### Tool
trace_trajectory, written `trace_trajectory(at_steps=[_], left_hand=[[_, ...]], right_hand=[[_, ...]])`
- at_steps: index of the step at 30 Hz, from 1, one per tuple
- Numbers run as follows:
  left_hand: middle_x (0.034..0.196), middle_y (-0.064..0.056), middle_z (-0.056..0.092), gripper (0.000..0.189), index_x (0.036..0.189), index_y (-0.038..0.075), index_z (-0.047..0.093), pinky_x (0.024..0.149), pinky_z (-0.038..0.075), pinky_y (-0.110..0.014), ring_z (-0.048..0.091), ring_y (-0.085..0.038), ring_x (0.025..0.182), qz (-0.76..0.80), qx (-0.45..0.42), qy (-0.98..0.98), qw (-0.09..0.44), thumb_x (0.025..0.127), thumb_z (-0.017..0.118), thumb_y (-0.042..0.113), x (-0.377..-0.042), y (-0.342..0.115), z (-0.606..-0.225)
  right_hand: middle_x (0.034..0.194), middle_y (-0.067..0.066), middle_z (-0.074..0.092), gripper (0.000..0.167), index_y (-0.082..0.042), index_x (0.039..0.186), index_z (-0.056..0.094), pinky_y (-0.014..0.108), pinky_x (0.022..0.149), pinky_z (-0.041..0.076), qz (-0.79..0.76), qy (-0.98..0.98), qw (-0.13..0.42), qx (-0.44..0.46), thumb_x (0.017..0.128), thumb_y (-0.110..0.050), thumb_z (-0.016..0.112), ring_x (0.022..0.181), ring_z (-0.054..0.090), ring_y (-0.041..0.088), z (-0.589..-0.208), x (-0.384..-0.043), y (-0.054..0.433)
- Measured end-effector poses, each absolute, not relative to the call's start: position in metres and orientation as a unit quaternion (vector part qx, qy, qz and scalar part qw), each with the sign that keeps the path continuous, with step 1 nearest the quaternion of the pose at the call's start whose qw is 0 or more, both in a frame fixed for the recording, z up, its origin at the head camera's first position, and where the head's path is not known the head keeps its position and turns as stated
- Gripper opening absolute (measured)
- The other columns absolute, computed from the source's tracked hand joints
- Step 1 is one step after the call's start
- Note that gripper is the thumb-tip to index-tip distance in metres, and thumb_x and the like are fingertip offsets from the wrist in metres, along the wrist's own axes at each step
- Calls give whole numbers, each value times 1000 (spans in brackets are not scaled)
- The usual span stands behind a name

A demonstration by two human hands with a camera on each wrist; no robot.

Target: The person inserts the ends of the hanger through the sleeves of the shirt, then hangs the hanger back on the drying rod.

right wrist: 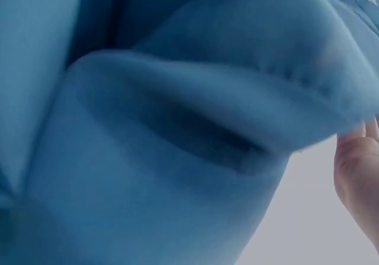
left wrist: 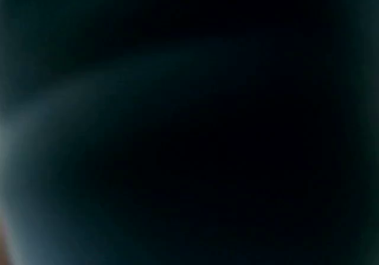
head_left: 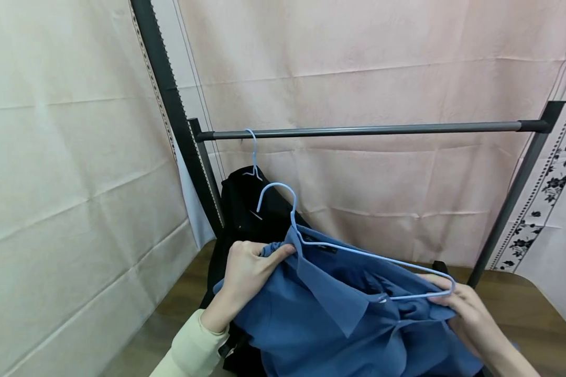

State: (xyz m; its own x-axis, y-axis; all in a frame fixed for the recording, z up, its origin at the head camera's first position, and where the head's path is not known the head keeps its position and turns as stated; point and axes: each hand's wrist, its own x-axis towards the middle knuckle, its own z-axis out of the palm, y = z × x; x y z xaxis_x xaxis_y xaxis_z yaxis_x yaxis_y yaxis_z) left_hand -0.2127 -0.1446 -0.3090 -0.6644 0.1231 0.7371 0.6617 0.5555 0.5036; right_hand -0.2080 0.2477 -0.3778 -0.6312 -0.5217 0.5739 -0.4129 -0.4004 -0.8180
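Observation:
A blue collared shirt (head_left: pixel 320 335) is held up in front of the rack in the head view. Inside its neck opening lies one arm of a light blue hanger (head_left: pixel 276 184), whose hook sticks up free beside the collar. My left hand (head_left: pixel 245 272) pinches the shirt near the collar, thumb on top. At the other shoulder my right hand (head_left: pixel 469 314) grips the cloth together with the rounded hanger end. Blue fabric (right wrist: pixel 160 206) fills most of the right wrist view, with part of a hand (right wrist: pixel 358 170) at its edge. The left wrist view is dark and blurred.
A dark metal rail (head_left: pixel 358 131) runs across the rack. From its left end a black garment (head_left: pixel 238 199) hangs on another blue hanger (head_left: pixel 254 152), behind the shirt. Pale cloth curtains (head_left: pixel 75 131) enclose the left and back, above a wooden surface (head_left: pixel 514 298).

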Motion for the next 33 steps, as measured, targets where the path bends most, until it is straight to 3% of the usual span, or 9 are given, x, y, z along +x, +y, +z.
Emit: trace_trajectory(at_steps=[6, 12, 20, 25, 29, 33], left_hand=[[45, 16, 24, 70, 44, 20, 34, 36, 18, -23, 23, 0, 36, -368, -244, -818, 368, 92, 56, 66, -216, -147, -318], [46, 18, 22, 71, 44, 21, 31, 37, 17, -20, 19, 6, 39, -339, -289, -824, 350, 96, 51, 65, -213, -154, -320], [45, 15, 23, 69, 46, 22, 31, 41, 15, -16, 16, 6, 42, -250, -344, -824, 374, 102, 44, 60, -210, -157, -315], [45, 13, 22, 67, 49, 22, 29, 42, 13, -15, 12, 6, 44, -168, -343, -835, 396, 104, 38, 60, -208, -155, -323], [45, 11, 22, 66, 49, 22, 29, 43, 11, -16, 13, 3, 43, -138, -320, -838, 421, 105, 40, 57, -208, -152, -325], [46, 11, 21, 67, 49, 22, 28, 42, 11, -18, 13, 1, 42, -131, -295, -840, 436, 105, 40, 57, -209, -152, -322]], right_hand=[[129, 8, 67, 63, 3, 131, 63, 25, 89, 54, -718, 590, -45, -367, 91, 24, 20, 113, 66, 14, -370, -205, 260], [116, 12, 73, 58, 9, 118, 70, 26, 81, 57, -754, 569, -115, -309, 87, 27, 24, 104, 70, 17, -366, -200, 255], [99, 13, 76, 41, 15, 103, 71, 23, 72, 57, -760, 563, -212, -247, 89, 26, 34, 87, 74, 17, -343, -204, 250], [94, 13, 76, 35, 22, 102, 67, 21, 70, 56, -729, 567, -263, -280, 89, 28, 35, 82, 72, 18, -329, -202, 250], [95, 18, 73, 35, 29, 100, 62, 20, 72, 54, -689, 550, -308, -357, 83, 33, 32, 80, 66, 21, -323, -198, 249], [99, 21, 71, 41, 30, 102, 60, 20, 75, 53, -662, 542, -297, -425, 76, 36, 29, 81, 64, 21, -328, -189, 248]])
